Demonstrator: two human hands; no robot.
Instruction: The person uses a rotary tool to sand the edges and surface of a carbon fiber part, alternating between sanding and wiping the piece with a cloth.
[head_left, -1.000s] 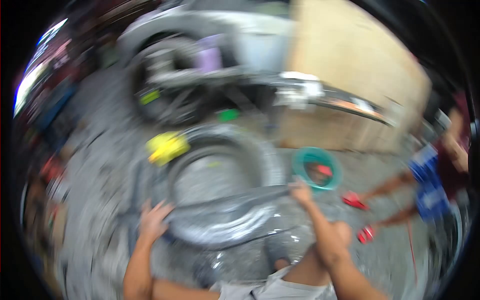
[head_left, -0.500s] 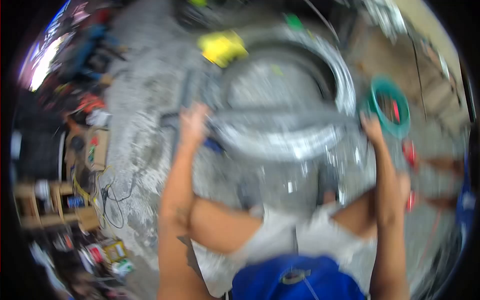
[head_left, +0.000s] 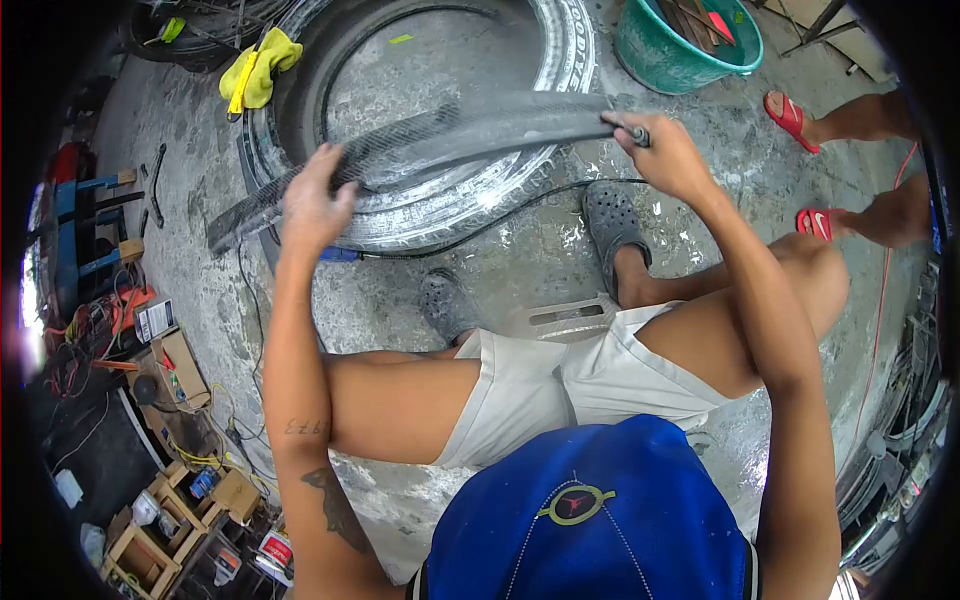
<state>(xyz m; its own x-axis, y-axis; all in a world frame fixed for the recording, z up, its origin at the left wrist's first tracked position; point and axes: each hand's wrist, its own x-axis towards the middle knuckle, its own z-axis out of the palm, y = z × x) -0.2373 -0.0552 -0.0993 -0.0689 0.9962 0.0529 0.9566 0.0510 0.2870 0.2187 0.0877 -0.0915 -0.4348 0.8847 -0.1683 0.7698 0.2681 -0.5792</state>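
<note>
A long, dusty black inner tube [head_left: 490, 135], flattened and folded into a band, stretches between my two hands above a large tyre [head_left: 440, 225]. My left hand [head_left: 315, 205] grips across the band, its thumb and forefinger at opposite edges; the tube's left end sticks out beyond it. At the other end my right hand [head_left: 670, 155] is closed on the tube by what looks like its valve stem [head_left: 638, 135]. The tyre lies flat on the floor, whitened with wet or powdery residue and marked with Goodyear lettering. Motion blurs part of the tube.
A yellow cloth [head_left: 262, 72] with a yellow-handled tool lies on the tyre's left. Beyond it stands a teal bucket [head_left: 690, 50] of scraps. Another person's feet in red slippers [head_left: 790, 120] are at right. A cable, boxes [head_left: 180, 370] and tools line the left.
The view has turned, so the tyre and bucket appear higher. The tube now slants down to the left, its right end raised. Both hands still hold it.
</note>
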